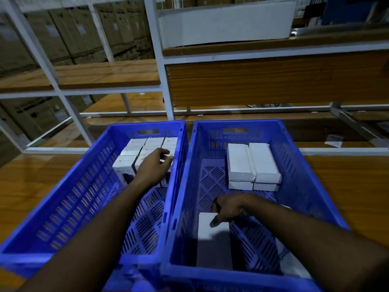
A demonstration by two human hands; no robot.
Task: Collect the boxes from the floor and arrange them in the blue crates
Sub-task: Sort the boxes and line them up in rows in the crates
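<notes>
Partway through the packing, two blue crates sit side by side on a wooden surface [347,186] in front of metal shelving [156,60].

Inside the left crate [63,197], a block of small white boxes [145,149] stands packed in neat rows against the far wall; the near half of its floor shows bare. The left hand [155,165] lies on the near right corner of that block, its fingers curled around the top of one small box there, seemingly settling it into line.

Inside the right crate [305,175], a stack of flat white boxes [252,163], two side by side and two layers deep, lies near the far end. Closer in, one more flat white box [212,243] rests on the crate floor by the left wall. The right hand [229,207] pinches its upper edge, thumb on top, either setting it down or nudging it.

Both crates have plenty of room left. No floor appears, so whether more boxes wait there cannot be told. At the right crate's near right corner something pale [292,258] shows, too unclear to name.
</notes>
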